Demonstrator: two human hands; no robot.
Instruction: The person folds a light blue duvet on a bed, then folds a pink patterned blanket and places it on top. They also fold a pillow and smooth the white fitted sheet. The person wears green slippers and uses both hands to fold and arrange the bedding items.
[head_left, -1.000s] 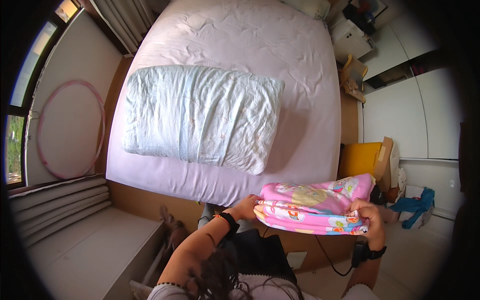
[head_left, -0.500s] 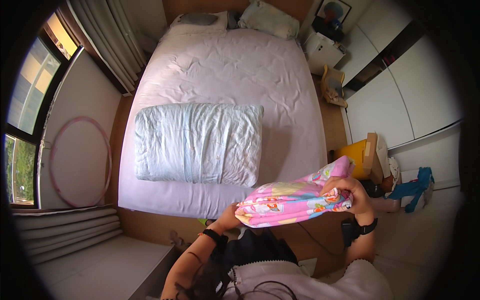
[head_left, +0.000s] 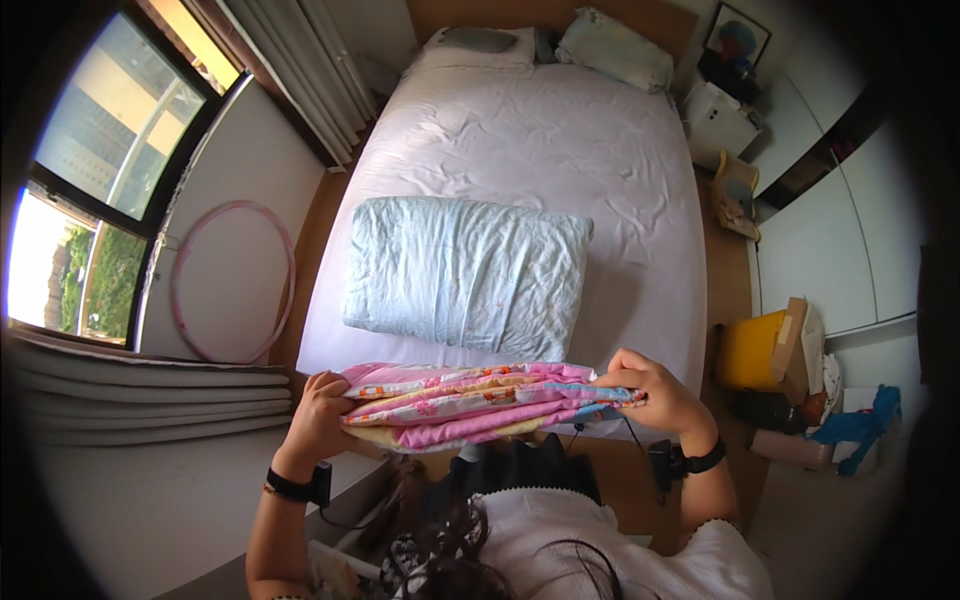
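Between my hands, in front of my body, hangs a folded pink patterned quilt [head_left: 480,398], its stacked layers showing along the near side. My left hand [head_left: 322,415] grips its left end, fingers curled over the top edge. At the right end my right hand [head_left: 652,393] pinches the layers, with the thumb side up. Just beyond the quilt, a folded light blue quilt [head_left: 465,275] lies on the foot half of the bed [head_left: 530,140], which has a pale lilac sheet.
Two pillows [head_left: 615,50] lie at the headboard. On the right floor stand a yellow box [head_left: 750,352] and a blue cloth [head_left: 865,428]. A pink hoop [head_left: 178,290] leans on the wall under the window [head_left: 120,110]. A small chair [head_left: 735,195] is beside the wardrobe [head_left: 815,245].
My left hand has moved left, stretching the pink quilt wider and more level across my front. The whole view has shifted, so the bed appears farther right.
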